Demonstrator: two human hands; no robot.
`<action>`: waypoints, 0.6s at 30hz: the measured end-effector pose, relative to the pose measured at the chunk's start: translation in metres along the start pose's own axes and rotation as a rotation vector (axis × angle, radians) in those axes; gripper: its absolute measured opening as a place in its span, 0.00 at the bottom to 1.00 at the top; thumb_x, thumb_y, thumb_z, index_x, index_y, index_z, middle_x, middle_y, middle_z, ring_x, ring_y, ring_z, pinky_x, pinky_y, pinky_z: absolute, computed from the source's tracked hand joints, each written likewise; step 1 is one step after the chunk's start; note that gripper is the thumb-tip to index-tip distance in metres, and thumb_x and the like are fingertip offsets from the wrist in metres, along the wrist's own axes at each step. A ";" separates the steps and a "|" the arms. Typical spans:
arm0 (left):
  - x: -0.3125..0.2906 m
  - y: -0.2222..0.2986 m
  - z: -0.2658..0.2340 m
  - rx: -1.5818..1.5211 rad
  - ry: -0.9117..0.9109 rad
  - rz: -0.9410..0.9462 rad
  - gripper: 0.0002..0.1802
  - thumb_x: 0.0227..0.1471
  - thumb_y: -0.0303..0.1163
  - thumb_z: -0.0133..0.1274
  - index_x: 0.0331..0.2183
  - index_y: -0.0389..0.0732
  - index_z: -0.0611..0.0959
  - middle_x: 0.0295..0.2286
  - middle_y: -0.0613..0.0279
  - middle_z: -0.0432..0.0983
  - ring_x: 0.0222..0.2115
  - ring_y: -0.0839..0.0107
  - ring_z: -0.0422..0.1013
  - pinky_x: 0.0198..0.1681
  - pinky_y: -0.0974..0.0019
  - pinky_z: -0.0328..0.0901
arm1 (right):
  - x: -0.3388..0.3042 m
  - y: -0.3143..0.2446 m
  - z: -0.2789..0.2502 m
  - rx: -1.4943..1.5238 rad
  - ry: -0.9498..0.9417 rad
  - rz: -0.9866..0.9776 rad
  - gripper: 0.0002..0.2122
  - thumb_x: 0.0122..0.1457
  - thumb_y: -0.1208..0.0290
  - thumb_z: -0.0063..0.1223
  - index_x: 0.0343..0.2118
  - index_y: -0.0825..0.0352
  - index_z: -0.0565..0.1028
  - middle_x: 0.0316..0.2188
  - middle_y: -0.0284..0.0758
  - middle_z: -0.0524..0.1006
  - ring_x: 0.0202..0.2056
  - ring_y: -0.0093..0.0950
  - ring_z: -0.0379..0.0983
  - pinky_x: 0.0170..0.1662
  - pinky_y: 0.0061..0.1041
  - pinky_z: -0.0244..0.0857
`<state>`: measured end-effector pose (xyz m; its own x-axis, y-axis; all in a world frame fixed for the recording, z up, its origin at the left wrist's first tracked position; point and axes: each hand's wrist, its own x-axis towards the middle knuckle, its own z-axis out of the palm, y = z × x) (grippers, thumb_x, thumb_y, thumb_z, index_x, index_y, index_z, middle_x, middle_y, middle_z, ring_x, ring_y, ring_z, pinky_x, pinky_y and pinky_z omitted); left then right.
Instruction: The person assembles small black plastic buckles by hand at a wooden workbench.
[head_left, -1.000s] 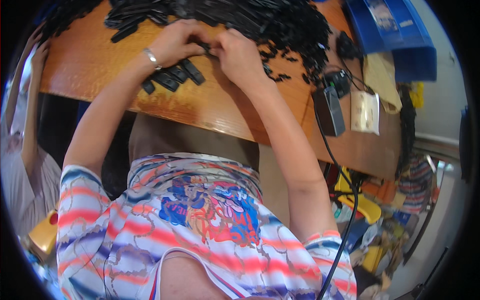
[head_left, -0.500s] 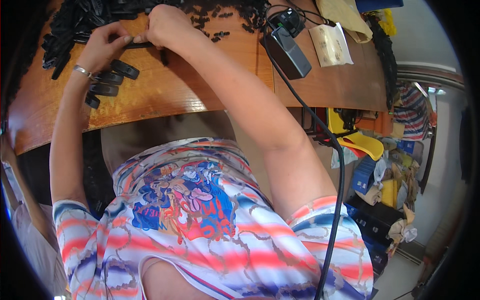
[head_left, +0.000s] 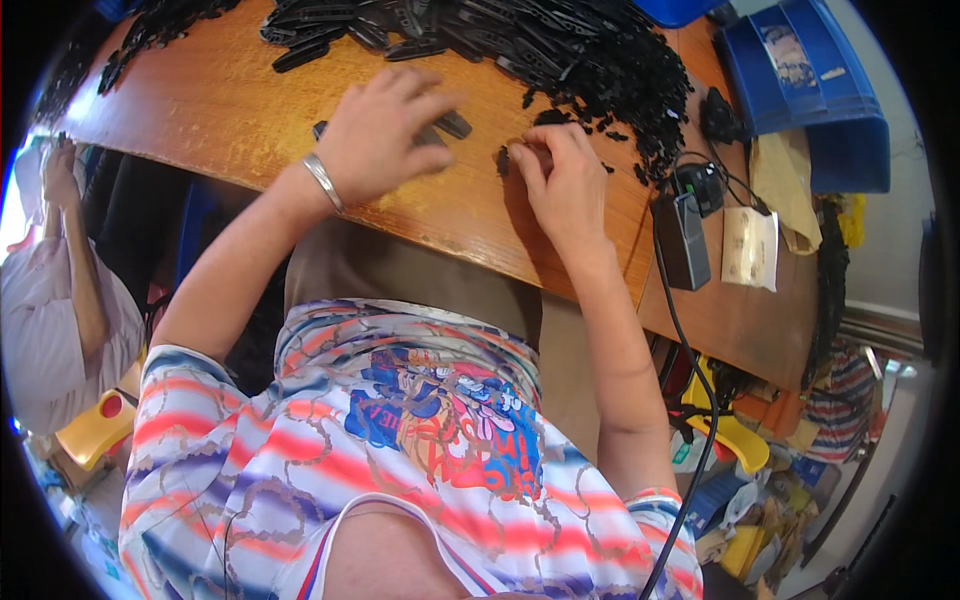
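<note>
Fingers of left hand (head_left: 378, 130) spread, apparently released, above black oblong pieces (head_left: 456, 124) on bench (head_left: 470, 225); one protrudes rightward, long axis slanting down-right. Right hand (head_left: 570, 185) farther right, fingers curled beside small dark part (head_left: 503, 161); whether gripped, cannot tell.

Red lettering (head_left: 490, 466) on striped shirt (head_left: 420, 455), down-left of blue bin (head_left: 800, 105), creased, only partly readable, pale label (head_left: 788, 56) and small white tag (head_left: 833, 73) on bin face, too small to read, markings (head_left: 752, 238) on white packet (head_left: 748, 266) below bin, illegible
</note>
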<state>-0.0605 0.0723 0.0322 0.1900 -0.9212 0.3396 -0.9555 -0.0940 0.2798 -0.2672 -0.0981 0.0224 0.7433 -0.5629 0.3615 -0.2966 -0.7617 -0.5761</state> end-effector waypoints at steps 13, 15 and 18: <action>-0.090 -0.012 -0.028 0.060 0.060 -0.221 0.31 0.48 0.37 0.70 0.55 0.52 0.84 0.58 0.55 0.74 0.58 0.50 0.72 0.58 0.48 0.67 | -0.017 -0.005 0.031 -0.029 0.062 -0.122 0.05 0.61 0.74 0.67 0.39 0.64 0.82 0.38 0.39 0.78 0.36 0.43 0.79 0.37 0.39 0.73; -0.130 -0.024 -0.045 0.097 0.122 -0.293 0.29 0.47 0.36 0.70 0.54 0.49 0.85 0.58 0.53 0.75 0.58 0.49 0.72 0.60 0.49 0.66 | -0.018 -0.004 0.030 -0.015 0.054 -0.109 0.05 0.61 0.74 0.67 0.39 0.64 0.82 0.37 0.39 0.77 0.37 0.42 0.79 0.37 0.38 0.73; -0.187 -0.040 -0.063 0.240 0.243 -0.398 0.25 0.49 0.36 0.68 0.50 0.43 0.86 0.58 0.51 0.76 0.62 0.45 0.69 0.65 0.46 0.62 | -0.018 -0.004 0.027 -0.023 0.056 -0.101 0.05 0.61 0.74 0.67 0.39 0.64 0.82 0.37 0.39 0.77 0.36 0.42 0.79 0.37 0.38 0.72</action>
<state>-0.0432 0.2727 0.0142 0.5684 -0.6854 0.4552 -0.8182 -0.5291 0.2252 -0.2632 -0.0759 -0.0019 0.7357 -0.4993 0.4577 -0.2358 -0.8222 -0.5180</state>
